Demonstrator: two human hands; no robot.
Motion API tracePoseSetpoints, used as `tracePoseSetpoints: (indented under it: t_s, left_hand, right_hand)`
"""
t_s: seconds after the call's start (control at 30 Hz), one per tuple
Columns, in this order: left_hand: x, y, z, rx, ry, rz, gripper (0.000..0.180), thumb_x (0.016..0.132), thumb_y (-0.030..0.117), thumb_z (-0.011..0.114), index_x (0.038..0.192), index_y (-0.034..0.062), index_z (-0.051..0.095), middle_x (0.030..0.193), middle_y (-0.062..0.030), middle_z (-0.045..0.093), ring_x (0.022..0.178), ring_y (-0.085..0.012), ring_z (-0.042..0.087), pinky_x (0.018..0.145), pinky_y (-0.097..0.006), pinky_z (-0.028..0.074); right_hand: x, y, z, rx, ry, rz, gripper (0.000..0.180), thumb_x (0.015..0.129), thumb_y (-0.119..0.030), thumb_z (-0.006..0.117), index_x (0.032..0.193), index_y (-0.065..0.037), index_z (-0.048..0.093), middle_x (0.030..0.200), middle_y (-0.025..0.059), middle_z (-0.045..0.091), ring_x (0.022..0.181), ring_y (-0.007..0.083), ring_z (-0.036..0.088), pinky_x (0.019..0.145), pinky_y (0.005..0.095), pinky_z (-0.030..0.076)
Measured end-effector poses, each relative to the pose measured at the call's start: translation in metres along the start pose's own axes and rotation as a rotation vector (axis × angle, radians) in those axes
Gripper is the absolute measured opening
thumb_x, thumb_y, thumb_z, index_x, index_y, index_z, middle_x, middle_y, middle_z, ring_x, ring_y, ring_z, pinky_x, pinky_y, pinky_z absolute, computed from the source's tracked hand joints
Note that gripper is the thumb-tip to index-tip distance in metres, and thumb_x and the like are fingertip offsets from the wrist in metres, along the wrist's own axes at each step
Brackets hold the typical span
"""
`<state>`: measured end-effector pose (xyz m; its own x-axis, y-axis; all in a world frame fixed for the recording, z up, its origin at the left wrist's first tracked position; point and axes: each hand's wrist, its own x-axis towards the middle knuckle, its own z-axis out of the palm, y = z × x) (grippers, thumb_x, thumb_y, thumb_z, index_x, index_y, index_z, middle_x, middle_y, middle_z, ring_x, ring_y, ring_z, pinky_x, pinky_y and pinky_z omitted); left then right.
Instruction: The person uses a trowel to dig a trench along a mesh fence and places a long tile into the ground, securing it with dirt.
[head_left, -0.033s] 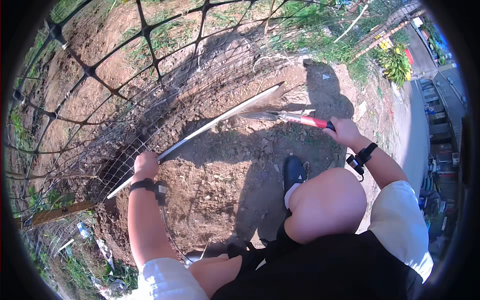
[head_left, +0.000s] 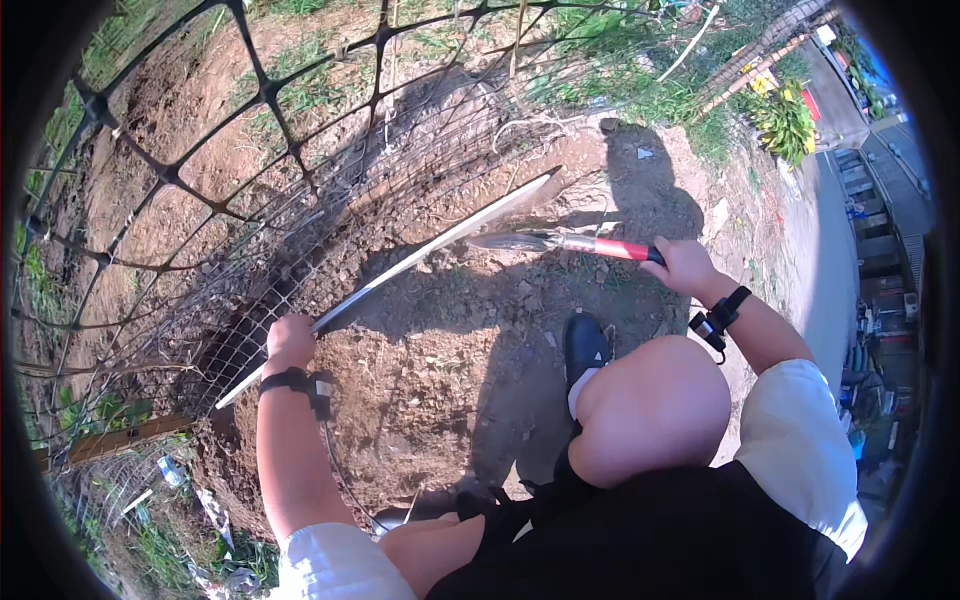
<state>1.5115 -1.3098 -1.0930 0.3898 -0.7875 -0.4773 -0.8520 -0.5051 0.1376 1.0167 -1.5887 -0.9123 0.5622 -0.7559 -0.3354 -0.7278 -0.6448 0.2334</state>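
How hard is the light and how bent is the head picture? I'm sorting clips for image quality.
Head view: harsh sun, with a sharp dark shadow of the person on the soil; fisheye bends the fence mesh toward a black rim; the left hand on the slat and the right hand on the trowel look sharp; the road looks washed out.

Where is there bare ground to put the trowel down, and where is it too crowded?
Bare soil lies between the left hand on the pale strip and the black shoe. More lies beyond the red-handled trowel in the right hand, near its shadow. It is crowded along the wire mesh fence, where strip and netting meet.
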Motion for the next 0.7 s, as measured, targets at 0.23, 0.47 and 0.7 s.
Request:
tracePoseSetpoints:
  t_s: [0.23, 0.47, 0.7]
  left_hand:
    - [-0.005, 0.008, -0.005, -0.009, 0.056, 0.058, 0.016, 0.072, 0.015, 0.059, 0.085, 0.0129, 0.066, 0.081, -0.0125, 0.063, 0.079, -0.0292, 0.060, 0.072, -0.037, 0.048]
    - [-0.002, 0.008, -0.004, 0.032, 0.038, 0.090, 0.017, 0.070, 0.013, 0.062, 0.085, 0.0078, 0.065, 0.083, -0.0145, 0.063, 0.080, -0.0301, 0.060, 0.074, -0.038, 0.048]
    - [-0.001, 0.013, -0.006, 0.047, 0.014, 0.079, 0.017, 0.070, 0.010, 0.058, 0.086, 0.0079, 0.064, 0.085, -0.0156, 0.062, 0.082, -0.0318, 0.059, 0.074, -0.038, 0.048]
  right_hand:
    - [-0.086, 0.052, 0.039, 0.199, 0.269, 0.126, 0.034, 0.080, -0.038, 0.054, 0.083, -0.004, 0.051, 0.064, 0.0147, 0.055, 0.065, 0.0331, 0.056, 0.059, 0.0416, 0.043]
    - [-0.225, 0.079, 0.086, 0.848, -0.127, 0.938, 0.041, 0.087, -0.041, 0.045, 0.081, -0.001, 0.054, 0.057, 0.0049, 0.049, 0.045, 0.0138, 0.047, 0.044, 0.0295, 0.039]
    - [-0.227, 0.055, 0.125, 1.231, -0.494, 1.034, 0.046, 0.088, -0.047, 0.040, 0.070, -0.005, 0.047, 0.052, 0.0028, 0.045, 0.038, 0.0128, 0.045, 0.037, 0.0268, 0.038]
